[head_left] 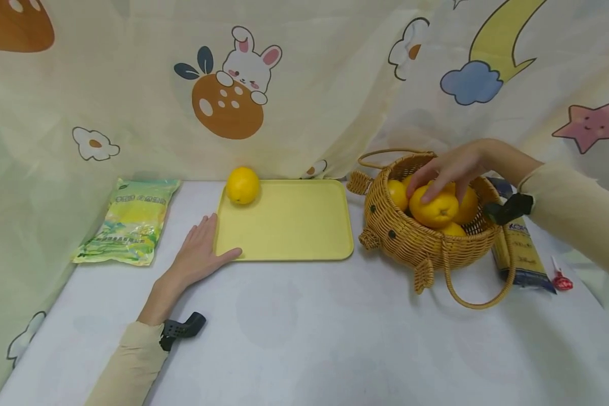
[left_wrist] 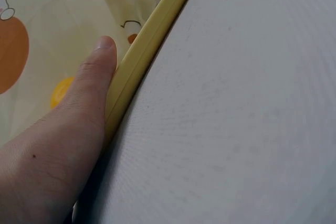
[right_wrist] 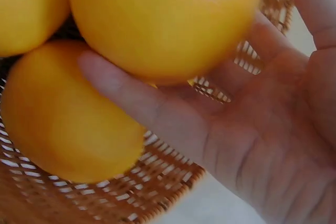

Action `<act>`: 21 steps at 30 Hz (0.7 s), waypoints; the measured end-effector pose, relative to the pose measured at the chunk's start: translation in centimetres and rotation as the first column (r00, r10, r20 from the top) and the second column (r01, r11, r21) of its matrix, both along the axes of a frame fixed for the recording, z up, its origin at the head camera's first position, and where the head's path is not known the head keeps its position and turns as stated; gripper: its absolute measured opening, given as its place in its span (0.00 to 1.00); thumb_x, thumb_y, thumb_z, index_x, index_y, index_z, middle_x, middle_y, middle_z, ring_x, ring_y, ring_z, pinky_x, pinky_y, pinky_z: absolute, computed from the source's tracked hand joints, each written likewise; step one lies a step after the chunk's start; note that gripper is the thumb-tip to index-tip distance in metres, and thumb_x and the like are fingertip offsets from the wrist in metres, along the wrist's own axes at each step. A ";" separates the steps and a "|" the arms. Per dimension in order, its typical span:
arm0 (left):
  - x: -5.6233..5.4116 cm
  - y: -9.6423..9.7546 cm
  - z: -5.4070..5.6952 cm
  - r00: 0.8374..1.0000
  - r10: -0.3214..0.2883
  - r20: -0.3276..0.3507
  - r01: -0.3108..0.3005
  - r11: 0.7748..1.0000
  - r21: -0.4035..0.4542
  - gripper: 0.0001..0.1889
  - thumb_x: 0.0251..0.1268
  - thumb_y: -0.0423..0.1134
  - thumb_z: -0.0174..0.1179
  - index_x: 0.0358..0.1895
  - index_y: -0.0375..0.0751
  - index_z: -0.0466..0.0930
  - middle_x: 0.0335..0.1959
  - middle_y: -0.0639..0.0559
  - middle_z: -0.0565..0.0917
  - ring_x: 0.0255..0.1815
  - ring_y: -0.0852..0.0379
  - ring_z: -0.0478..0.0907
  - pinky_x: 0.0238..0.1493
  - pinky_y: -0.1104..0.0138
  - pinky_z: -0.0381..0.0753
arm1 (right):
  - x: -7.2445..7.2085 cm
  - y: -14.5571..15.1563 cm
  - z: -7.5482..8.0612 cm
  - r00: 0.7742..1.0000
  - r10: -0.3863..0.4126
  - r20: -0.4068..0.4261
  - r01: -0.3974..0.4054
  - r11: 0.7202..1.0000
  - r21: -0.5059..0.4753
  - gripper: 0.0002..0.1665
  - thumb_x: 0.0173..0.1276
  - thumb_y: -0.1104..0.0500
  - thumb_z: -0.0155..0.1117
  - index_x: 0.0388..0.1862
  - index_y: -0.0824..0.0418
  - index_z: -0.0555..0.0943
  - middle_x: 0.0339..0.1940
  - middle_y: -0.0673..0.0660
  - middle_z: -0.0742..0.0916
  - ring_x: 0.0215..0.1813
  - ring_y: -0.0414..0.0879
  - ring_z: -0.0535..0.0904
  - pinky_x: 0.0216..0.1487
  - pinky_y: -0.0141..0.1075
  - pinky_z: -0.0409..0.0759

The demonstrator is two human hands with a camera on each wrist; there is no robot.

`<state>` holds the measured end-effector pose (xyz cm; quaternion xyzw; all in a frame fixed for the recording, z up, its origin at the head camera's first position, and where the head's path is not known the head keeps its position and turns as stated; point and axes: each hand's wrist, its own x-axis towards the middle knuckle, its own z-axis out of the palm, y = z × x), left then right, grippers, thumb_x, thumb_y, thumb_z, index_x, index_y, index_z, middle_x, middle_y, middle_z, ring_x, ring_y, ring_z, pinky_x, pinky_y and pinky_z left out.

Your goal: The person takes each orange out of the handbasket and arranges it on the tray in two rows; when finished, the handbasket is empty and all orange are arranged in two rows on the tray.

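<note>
My left hand (head_left: 195, 254) lies with straight fingers along the left edge of a yellow tray (head_left: 289, 225), its thumb at the front rim. In the left wrist view, the thumb (left_wrist: 92, 72) rests against the tray's edge (left_wrist: 137, 59). One orange (head_left: 243, 185) sits in the tray's back left corner. My right hand (head_left: 459, 168) reaches into a wicker basket (head_left: 416, 241) shaped like an animal. Its fingers grip an orange (head_left: 433, 207) on top of the pile. The right wrist view shows them curled round that orange (right_wrist: 168, 24), with another orange (right_wrist: 73, 119) below.
A green and yellow plastic bag (head_left: 132, 220) lies at the table's left. Behind the basket's right side are a dark blue and gold packet (head_left: 525, 254) and a red lollipop (head_left: 561, 281). A basket handle (head_left: 479, 305) hangs over the front. A printed curtain (head_left: 325, 84) stands behind.
</note>
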<state>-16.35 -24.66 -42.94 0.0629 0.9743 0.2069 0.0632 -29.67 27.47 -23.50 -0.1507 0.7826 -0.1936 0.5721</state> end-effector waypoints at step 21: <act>-0.1 0.1 0.0 1.000 0.003 0.002 -0.003 1.000 -0.008 0.63 0.55 0.76 0.50 0.77 0.35 0.30 0.80 0.36 0.40 0.81 0.38 0.37 0.80 0.45 0.36 | 0.7 0.6 2.9 0.964 -0.057 -0.260 -0.008 0.970 -0.242 0.32 0.72 0.52 0.54 0.72 0.50 0.57 0.66 0.59 0.67 0.57 0.53 0.75 0.54 0.46 0.83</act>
